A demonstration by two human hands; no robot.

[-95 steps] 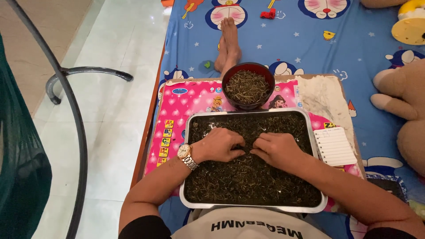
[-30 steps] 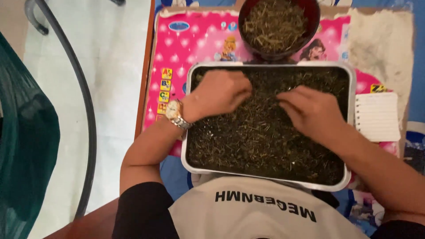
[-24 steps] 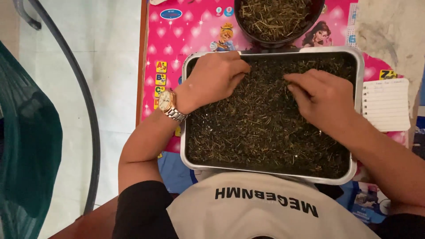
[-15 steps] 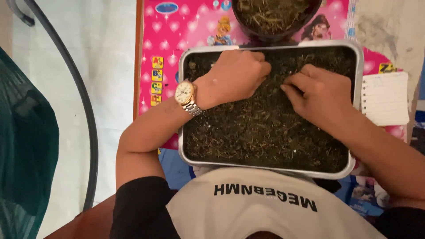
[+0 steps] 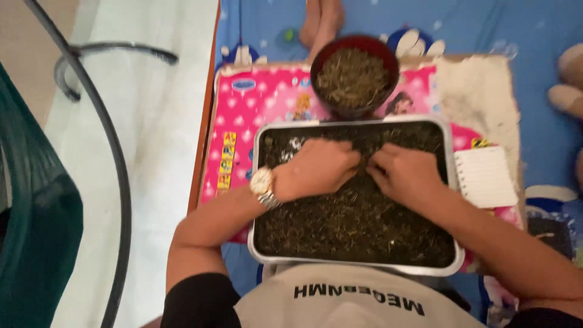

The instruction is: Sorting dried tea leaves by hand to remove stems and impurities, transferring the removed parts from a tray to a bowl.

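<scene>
A rectangular metal tray (image 5: 450, 182) full of dark dried leaves and stems (image 5: 340, 225) lies in front of me on a pink mat (image 5: 243, 115). Both hands rest palm down in the leaves near the tray's middle. My left hand (image 5: 316, 170), with a wristwatch (image 5: 262, 185) on its wrist, has its fingers curled into the leaves. My right hand (image 5: 404, 173) lies close beside it, fingers bent and pressed into the same heap, almost touching the left. A dark red bowl (image 5: 355, 73) holding paler sorted stems stands just beyond the tray.
A small white spiral notepad (image 5: 486, 177) lies right of the tray. Bare feet (image 5: 320, 21) of another person rest on the blue patterned sheet beyond the bowl. A plush toy (image 5: 568, 79) sits far right. White tiled floor, a black hose and a green net lie left.
The camera has tilted up, so the bowl and feet show again. My hands have drawn together toward the tray's middle, still working in the leaves.
</scene>
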